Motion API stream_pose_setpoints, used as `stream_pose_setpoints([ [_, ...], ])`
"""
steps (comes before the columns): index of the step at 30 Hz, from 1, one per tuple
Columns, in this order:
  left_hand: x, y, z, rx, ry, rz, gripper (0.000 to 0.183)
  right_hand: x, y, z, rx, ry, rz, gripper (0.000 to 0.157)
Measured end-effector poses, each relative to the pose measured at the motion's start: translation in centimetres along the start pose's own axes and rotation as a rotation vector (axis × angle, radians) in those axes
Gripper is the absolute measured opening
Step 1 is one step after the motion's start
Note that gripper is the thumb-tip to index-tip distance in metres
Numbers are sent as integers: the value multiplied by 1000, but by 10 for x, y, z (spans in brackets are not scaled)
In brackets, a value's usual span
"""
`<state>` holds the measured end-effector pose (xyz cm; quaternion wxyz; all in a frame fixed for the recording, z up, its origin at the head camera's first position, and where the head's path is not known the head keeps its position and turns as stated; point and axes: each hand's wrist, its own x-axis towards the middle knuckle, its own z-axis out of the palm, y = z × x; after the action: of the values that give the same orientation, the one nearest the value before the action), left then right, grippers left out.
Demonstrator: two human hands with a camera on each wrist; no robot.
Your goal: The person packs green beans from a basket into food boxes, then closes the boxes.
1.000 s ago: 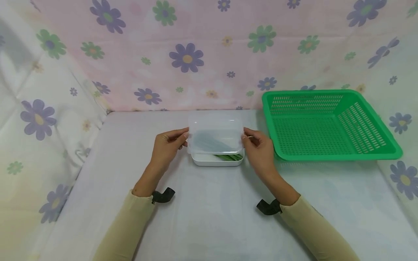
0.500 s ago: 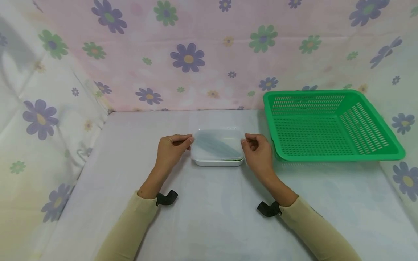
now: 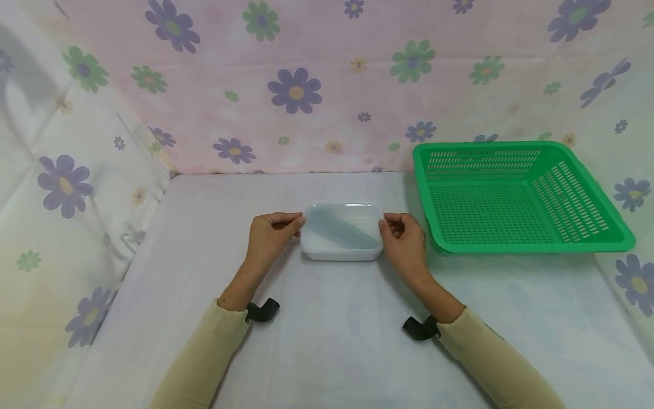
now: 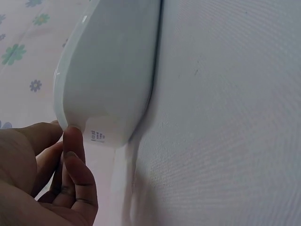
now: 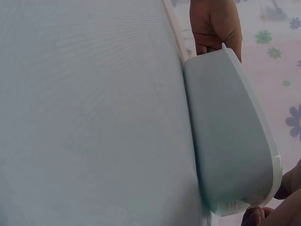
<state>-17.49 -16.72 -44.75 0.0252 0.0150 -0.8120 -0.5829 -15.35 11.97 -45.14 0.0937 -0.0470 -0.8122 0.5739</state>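
Observation:
In the head view, a translucent lid (image 3: 352,216) covers a white rectangular food container (image 3: 341,257) on the table. Through the lid, long stalks (image 3: 334,230) show as a blurred grey-green diagonal band. My left hand (image 3: 268,238) pinches the lid's left edge between thumb and fingers. At the opposite end, my right hand (image 3: 406,244) pinches the right edge. The left wrist view shows the container's side wall (image 4: 108,70) standing on the cloth, with my fingertips at its rim. Whether every edge of the lid is pressed down, I cannot tell.
A green perforated plastic basket (image 3: 490,216) stands to the right, close to my right hand. A white cloth (image 3: 317,335) covers the table. Flower-patterned fabric (image 3: 327,102) hangs behind and at both sides.
Both hands have lowered the lid toward me onto the container. The green stalks, visible uncovered at the front before, now lie under the lid.

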Motion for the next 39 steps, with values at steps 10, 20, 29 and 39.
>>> stream_pose_setpoints([
  [10, 1, -1, 0, 7, -11, 4, 22, -1, 3, -1, 4, -4, 7, 24],
  [20, 0, 1, -1, 17, -27, 11, 22, -2, 4, 1, -21, 3, -41, 23],
  [29, 3, -7, -2, 213, -83, 251, 37, -1, 8, 4, -101, -40, -170, 27],
  [39, 5, -3, -1, 438, -342, 445, 63, 15, 4, -8, -373, -279, -491, 56],
])
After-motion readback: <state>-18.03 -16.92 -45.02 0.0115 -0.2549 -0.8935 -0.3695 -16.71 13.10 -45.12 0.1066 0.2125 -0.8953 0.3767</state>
